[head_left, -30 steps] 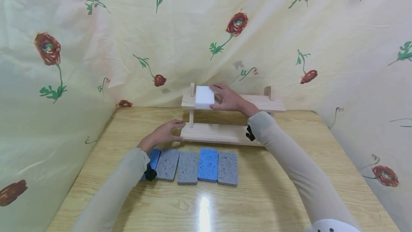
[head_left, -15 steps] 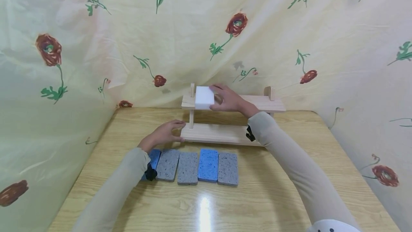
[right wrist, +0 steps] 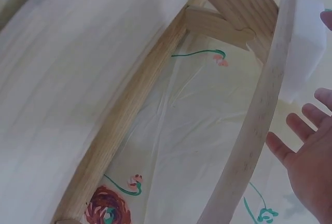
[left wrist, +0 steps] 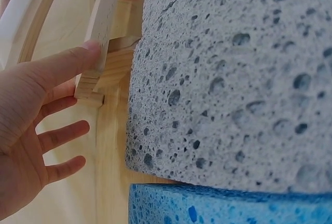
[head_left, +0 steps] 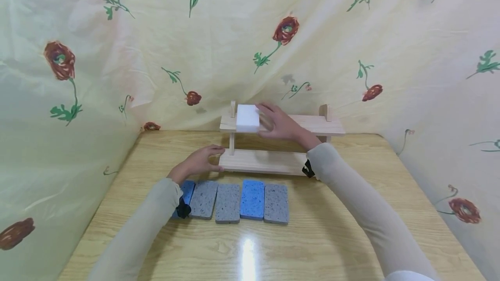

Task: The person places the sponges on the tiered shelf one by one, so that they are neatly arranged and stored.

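A white rectangular block (head_left: 248, 118) lies at the left end of the upper board of a two-tier wooden shelf (head_left: 269, 162). Beside its right side is my right hand (head_left: 279, 122), fingers spread and loosely bent. In the right wrist view, a gap shows between the fingertips (right wrist: 277, 143) and the white block (right wrist: 306, 42). My left hand (head_left: 197, 161) holds the left end of the lower board, thumb at the front edge and index finger at the far side. The left wrist view shows the thumb (left wrist: 78, 60) on the board and the other fingers spread.
In front of the shelf lies a row of porous sponges: a blue one (head_left: 252, 199), grey ones (head_left: 276, 204) (head_left: 228, 203) (head_left: 205, 199), and another blue one (head_left: 189, 191) partly under the left wrist. Flowered cloth (head_left: 218, 47) hangs behind and at both sides of the wooden table (head_left: 332, 237).
My right hand has let go of the white block; its thumb has moved slightly right and down, away from the block. The left hand and the sponges stay in place.
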A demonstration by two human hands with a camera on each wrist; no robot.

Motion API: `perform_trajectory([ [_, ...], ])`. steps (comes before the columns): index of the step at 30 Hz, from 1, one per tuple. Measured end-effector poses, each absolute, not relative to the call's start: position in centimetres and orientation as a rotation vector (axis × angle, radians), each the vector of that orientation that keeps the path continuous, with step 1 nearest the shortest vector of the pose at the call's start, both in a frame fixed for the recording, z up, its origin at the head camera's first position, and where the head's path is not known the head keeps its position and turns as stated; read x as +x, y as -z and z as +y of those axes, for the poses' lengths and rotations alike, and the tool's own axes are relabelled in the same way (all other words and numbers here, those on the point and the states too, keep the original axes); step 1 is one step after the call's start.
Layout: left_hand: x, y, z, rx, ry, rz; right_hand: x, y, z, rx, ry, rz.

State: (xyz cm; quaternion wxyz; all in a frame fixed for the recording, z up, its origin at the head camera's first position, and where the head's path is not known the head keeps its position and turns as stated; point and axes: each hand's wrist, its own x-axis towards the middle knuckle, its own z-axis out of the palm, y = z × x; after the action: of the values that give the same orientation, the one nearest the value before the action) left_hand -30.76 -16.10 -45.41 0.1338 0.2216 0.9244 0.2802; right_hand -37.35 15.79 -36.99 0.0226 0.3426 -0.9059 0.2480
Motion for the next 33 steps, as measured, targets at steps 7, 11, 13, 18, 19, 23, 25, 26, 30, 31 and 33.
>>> perform_trajectory([
  [7, -30.7, 45.5, -16.1, 0.668, -0.83, 2.678, -35.6, 37.8, 17.1, 1.044, -0.724, -2.837],
  [11, -30.6, 45.4, -16.1, 0.668, -0.823, 2.685, -34.6, 38.1, 17.8, 1.058, -0.689, -2.837],
  [13, -30.6, 45.3, -16.1, 0.658, -0.825, 2.686, -34.1, 38.3, 18.0, 1.068, -0.678, -2.829],
  [18, -30.6, 45.2, -16.1, 0.661, -0.834, 2.685, -32.6, 38.7, 18.7, 1.076, -0.652, -2.809],
  [19, -30.6, 45.2, -16.1, 0.669, -0.833, 2.686, -32.3, 38.8, 18.8, 1.08, -0.655, -2.802],
  [23, -30.8, 45.3, -16.1, 0.679, -0.838, 2.684, -31.1, 39.6, 19.3, 1.114, -0.665, -2.748],
  [25, -30.8, 45.4, -16.2, 0.685, -0.839, 2.686, -30.5, 39.9, 19.5, 1.14, -0.658, -2.717],
  [26, -30.8, 45.4, -16.2, 0.692, -0.84, 2.686, -30.2, 40.1, 19.6, 1.156, -0.652, -2.698],
  [30, -30.7, 45.3, -16.3, 0.716, -0.845, 2.682, -29.0, 40.8, 19.9, 1.214, -0.628, -2.64],
  [31, -30.7, 45.3, -16.3, 0.721, -0.845, 2.681, -28.7, 41.0, 19.9, 1.228, -0.626, -2.63],
  [33, -30.7, 45.3, -16.4, 0.719, -0.845, 2.678, -28.3, 41.4, 20.1, 1.251, -0.614, -2.626],
])
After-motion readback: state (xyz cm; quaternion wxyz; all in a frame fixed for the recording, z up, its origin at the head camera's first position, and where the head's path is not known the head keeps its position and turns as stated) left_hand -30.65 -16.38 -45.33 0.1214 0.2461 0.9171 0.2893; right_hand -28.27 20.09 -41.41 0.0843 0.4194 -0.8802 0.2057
